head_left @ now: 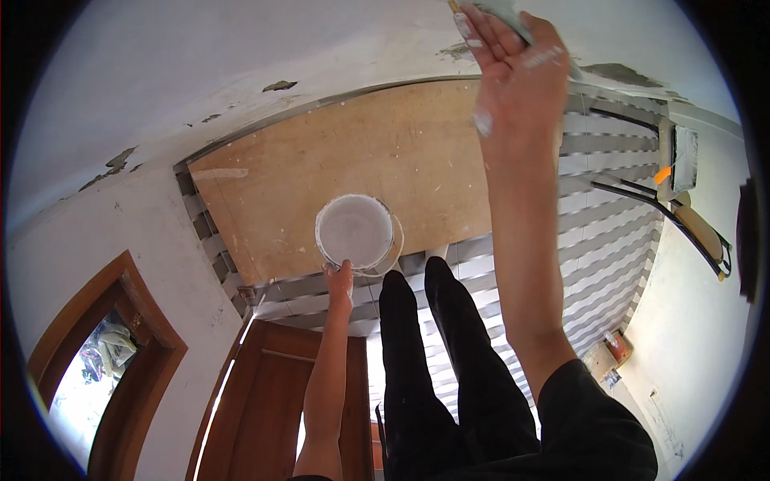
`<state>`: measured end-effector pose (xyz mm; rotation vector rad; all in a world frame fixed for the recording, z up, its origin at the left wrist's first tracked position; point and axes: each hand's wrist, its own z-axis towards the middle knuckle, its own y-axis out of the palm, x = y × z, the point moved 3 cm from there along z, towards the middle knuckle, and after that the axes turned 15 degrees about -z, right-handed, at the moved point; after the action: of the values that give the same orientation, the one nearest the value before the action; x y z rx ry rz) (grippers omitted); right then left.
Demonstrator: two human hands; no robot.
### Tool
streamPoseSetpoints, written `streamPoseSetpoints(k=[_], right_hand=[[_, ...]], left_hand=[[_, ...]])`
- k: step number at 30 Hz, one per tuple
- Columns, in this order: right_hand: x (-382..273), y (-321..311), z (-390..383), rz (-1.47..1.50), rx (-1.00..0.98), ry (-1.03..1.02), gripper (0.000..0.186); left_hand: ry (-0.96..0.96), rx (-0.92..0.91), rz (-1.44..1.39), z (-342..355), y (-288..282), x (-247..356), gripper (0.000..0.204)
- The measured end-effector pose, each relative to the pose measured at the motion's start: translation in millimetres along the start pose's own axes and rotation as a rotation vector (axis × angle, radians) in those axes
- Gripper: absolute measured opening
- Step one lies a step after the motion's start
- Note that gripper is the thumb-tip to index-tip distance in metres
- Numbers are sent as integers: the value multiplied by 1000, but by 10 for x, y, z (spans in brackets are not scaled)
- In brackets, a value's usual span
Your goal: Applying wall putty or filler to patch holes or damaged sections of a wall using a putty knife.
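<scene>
A white round bucket (353, 232), its rim smeared with pale plaster, sits on a wooden board (281, 180). My left hand (339, 282) is closed on the near rim, white paste on its fingers. Some whitish material shows inside, though how much I cannot tell. High up at the wall, my right hand (521, 60) is closed round a putty knife (505, 16) with a flat grey blade. White smears mark that palm and wrist. The picture's upper edge cuts off part of the tool, and the hand covers most of its handle.
The white wall (200, 56) has peeling grey patches along its lower part. My legs (437, 361) stand just before the board on a striped tile floor (601, 232). A chair (682, 200) lies at the right, a brown door (273, 393) stands at the lower left.
</scene>
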<state>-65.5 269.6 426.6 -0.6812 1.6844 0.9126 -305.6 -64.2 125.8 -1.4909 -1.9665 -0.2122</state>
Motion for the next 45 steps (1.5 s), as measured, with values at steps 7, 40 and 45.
streamPoseSetpoints(k=[7,40,45], right_hand=[[-851,177,-489,-27,285,-197,25],[924,7,-363,-21,71,226,37],[740,148,-188,-3,-60,71,34]], left_hand=[[22,74,90,260,-313,-545,48],[28,148,-27,5,-506,-104,44],[15,143,-89,-184,-330,214,38]])
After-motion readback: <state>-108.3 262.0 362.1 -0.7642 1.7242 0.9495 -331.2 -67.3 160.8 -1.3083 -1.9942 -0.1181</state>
